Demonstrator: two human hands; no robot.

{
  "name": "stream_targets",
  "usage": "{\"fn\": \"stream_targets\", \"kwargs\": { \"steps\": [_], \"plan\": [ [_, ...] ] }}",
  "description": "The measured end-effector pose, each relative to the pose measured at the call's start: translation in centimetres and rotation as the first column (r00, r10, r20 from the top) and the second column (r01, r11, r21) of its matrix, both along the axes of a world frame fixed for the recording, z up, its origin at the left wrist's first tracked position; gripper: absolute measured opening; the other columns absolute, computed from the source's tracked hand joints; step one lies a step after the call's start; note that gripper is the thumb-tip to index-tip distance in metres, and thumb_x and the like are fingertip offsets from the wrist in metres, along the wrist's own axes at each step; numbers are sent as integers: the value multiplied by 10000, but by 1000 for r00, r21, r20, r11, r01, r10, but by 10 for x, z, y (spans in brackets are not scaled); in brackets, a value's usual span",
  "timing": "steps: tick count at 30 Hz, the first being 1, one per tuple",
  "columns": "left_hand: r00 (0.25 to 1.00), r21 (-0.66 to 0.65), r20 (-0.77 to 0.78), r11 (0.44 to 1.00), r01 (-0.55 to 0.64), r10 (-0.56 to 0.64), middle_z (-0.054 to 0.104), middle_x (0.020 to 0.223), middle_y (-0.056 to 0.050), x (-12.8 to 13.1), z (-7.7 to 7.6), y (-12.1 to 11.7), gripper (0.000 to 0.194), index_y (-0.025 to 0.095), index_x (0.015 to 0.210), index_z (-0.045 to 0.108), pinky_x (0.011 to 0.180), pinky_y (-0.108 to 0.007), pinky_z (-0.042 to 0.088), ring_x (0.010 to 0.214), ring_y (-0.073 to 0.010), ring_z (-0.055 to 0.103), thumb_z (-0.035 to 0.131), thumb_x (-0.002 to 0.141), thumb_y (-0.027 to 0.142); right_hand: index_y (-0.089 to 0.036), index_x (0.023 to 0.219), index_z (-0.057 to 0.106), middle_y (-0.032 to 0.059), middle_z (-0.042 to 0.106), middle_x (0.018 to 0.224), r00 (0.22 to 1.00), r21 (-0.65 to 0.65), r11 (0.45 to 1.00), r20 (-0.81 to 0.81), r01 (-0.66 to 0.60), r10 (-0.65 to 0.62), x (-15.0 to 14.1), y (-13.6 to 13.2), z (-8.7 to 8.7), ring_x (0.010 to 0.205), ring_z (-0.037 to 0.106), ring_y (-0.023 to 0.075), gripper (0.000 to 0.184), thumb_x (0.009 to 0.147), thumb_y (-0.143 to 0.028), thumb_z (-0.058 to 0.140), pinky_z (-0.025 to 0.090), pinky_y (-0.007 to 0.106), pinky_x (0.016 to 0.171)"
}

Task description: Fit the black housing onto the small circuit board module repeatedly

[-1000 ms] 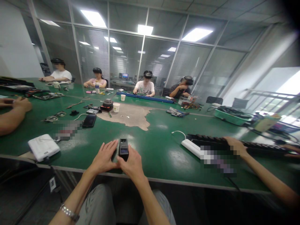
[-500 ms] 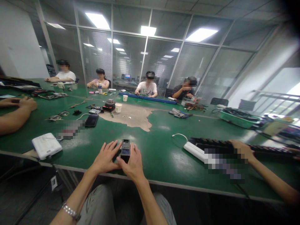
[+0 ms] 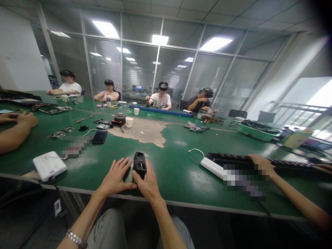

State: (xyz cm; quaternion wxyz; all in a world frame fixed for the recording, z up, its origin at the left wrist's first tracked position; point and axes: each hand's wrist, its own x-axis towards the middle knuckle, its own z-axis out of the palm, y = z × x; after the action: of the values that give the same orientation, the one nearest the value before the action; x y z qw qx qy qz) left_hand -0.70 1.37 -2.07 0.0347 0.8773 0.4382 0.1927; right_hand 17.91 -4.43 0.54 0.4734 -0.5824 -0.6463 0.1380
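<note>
A small black box-shaped device (image 3: 140, 161) stands upright at the table's near side, with several openings in its upper face. My right hand (image 3: 148, 180) grips it, thumb across the near left side and fingers along the right. What exactly the device is, I cannot make out. Beside it, my left hand (image 3: 116, 177) rests on the green tabletop (image 3: 176, 173) with fingers stretched and apart, the thumb pointing toward the right hand. A small gap separates the left fingers from the device.
To the left lie a white box-shaped device (image 3: 49, 166) and a black phone (image 3: 100, 136). Paper cups (image 3: 129, 122) stand farther back. A white power strip (image 3: 212, 168) lies right, near another person's arm (image 3: 290, 190). Several people sit across the table.
My left hand has come away from the device, leaving it in my right hand. The device has turned or tilted slightly, and its near face looks different. The view has shifted a little.
</note>
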Motion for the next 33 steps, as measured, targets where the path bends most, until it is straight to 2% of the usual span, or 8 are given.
{"fn": "stream_targets", "kwargs": {
  "steps": [2, 4, 10, 13, 22, 29, 33],
  "plan": [
    [1000, -17, -10, 1000, -5, 5, 309, 1583, -113, 0, 2, -1, 1051, 257, 1535, 255, 1184, -583, 130, 1465, -336, 231, 573, 701, 813, -143, 1480, 351, 134, 493, 1444, 999, 28, 1000, -48, 5, -3, 10, -2, 7, 1354, 445, 258, 750, 861, -498, 581, 367, 415, 1118],
    [1000, -35, -20, 999, -6, 5, 299, 1587, -114, 0, 4, -2, 1056, 255, 1537, 251, 1182, -585, 127, 1468, -338, 224, 559, 702, 823, -125, 1488, 334, 146, 453, 1476, 999, 41, 999, -11, 35, -35, 23, -3, 10, 1381, 408, 259, 762, 871, -507, 567, 335, 426, 1139],
    [999, -51, -39, 998, -23, 21, 292, 1589, -110, 1, 8, -4, 1044, 247, 1537, 255, 1181, -584, 127, 1466, -343, 225, 542, 712, 819, -66, 1465, 372, 217, 400, 1493, 964, -52, 985, 220, 166, -151, 52, -7, -12, 1436, 295, 342, 807, 845, -536, 586, 257, 550, 1150],
    [999, -58, -48, 998, -22, 19, 278, 1595, -107, 1, 7, -3, 1041, 248, 1538, 252, 1180, -588, 121, 1468, -343, 220, 538, 715, 817, -67, 1463, 379, 213, 417, 1484, 948, -76, 982, 283, 174, -146, 51, -9, -19, 1444, 276, 344, 797, 840, -512, 600, 232, 565, 1157],
    [996, -84, -77, 996, -40, 34, 264, 1600, -104, 4, 8, -3, 1026, 287, 1534, 256, 1168, -617, 84, 1471, -350, 208, 532, 709, 832, -43, 1493, 314, 198, 385, 1509, 928, -85, 985, 356, 149, -109, 52, -12, -23, 1448, 262, 350, 867, 801, -464, 622, 217, 560, 1169],
    [993, -62, -101, 996, -60, 54, 276, 1594, -111, 7, 9, -4, 998, 277, 1529, 277, 1163, -619, 95, 1464, -354, 226, 503, 730, 830, -70, 1525, 246, 183, 344, 1536, 937, -76, 988, 335, 134, -101, 55, -12, -26, 1452, 252, 350, 948, 751, -438, 651, 220, 562, 1167],
    [994, -42, -93, 997, -65, 60, 304, 1585, -100, 8, 8, -5, 960, 304, 1524, 283, 1161, -615, 107, 1455, -350, 250, 513, 743, 811, -97, 1516, 287, 174, 369, 1525, 945, -82, 988, 311, 128, -96, 57, -11, -27, 1447, 271, 341, 906, 765, -452, 649, 216, 558, 1169]
  ]
}}
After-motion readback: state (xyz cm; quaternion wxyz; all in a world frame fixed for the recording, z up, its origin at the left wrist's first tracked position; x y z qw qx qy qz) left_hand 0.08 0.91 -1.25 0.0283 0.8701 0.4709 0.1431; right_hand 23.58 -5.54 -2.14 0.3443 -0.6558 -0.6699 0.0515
